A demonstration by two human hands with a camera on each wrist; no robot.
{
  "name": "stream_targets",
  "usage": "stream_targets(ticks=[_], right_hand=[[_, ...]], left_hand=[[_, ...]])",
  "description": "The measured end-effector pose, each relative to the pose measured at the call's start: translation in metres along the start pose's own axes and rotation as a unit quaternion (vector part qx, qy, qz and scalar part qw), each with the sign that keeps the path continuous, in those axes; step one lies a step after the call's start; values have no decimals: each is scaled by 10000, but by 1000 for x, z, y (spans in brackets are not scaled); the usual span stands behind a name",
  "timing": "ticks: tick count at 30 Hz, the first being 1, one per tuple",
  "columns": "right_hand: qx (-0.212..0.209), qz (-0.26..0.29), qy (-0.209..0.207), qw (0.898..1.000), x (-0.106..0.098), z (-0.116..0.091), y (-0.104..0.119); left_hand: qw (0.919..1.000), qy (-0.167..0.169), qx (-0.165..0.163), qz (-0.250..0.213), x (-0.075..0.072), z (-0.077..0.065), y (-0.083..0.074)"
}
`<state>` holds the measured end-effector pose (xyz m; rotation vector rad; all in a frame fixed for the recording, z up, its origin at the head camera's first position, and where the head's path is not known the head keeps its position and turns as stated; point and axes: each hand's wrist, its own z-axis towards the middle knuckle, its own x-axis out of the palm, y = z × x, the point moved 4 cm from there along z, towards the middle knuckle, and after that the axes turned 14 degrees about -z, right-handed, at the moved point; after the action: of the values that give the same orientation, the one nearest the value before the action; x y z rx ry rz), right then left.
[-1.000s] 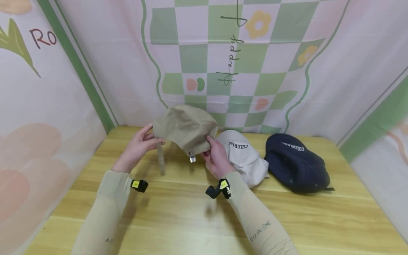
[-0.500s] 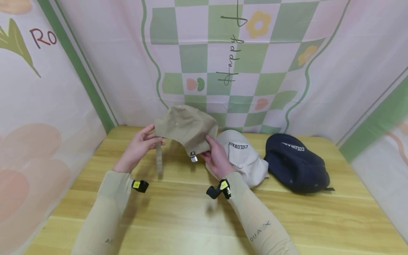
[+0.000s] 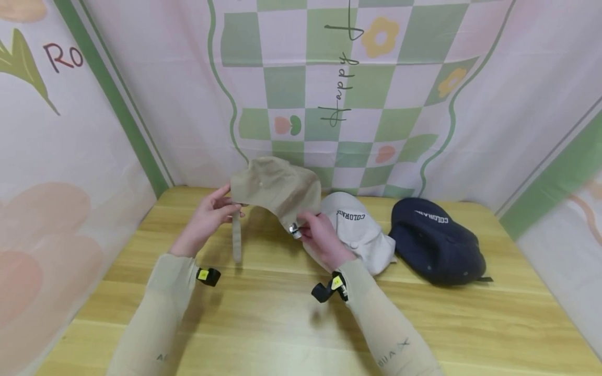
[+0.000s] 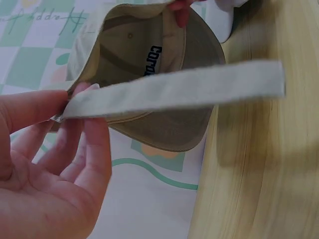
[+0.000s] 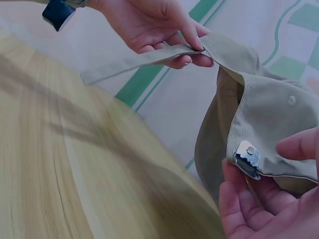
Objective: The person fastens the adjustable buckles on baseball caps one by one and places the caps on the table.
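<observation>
A khaki baseball cap [image 3: 277,183] is held up over the back of the table, its back opening toward me. My left hand [image 3: 204,222] pinches the rear edge where the loose strap [image 4: 189,88] begins; the strap's free end hangs down in the head view. On the other side my right hand [image 3: 324,237] grips the cap's rear edge by the metal buckle [image 5: 248,159], with fingers under the rim and the thumb over the fabric. The buckle's toothed flap stands lifted, and the strap is out of it. Dark lettering [image 4: 153,59] shows inside the crown.
A white cap [image 3: 359,235] lettered COLORADO lies right behind my right hand. Further right on the wooden table [image 3: 263,318] lies a navy cap [image 3: 437,245]. A printed curtain [image 3: 178,104] closes off the back and sides.
My right hand has shifted its hold down and toward the buckle, which has moved slightly right. The left hand keeps its pinch, moving a little right, and the dangling strap has steadied.
</observation>
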<state>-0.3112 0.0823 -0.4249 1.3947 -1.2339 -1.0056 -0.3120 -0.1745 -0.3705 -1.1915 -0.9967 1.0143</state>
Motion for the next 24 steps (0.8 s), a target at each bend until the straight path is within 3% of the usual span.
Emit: stream_targets(ticks=[10, 24], right_hand=[[-342, -562, 169, 9977, -4, -9, 1], [-843, -1561, -132, 9840, -13, -28, 5]], left_hand=[[9997, -180, -30, -184, 1, -2, -1], [9937, -700, 500, -725, 1, -3, -5]])
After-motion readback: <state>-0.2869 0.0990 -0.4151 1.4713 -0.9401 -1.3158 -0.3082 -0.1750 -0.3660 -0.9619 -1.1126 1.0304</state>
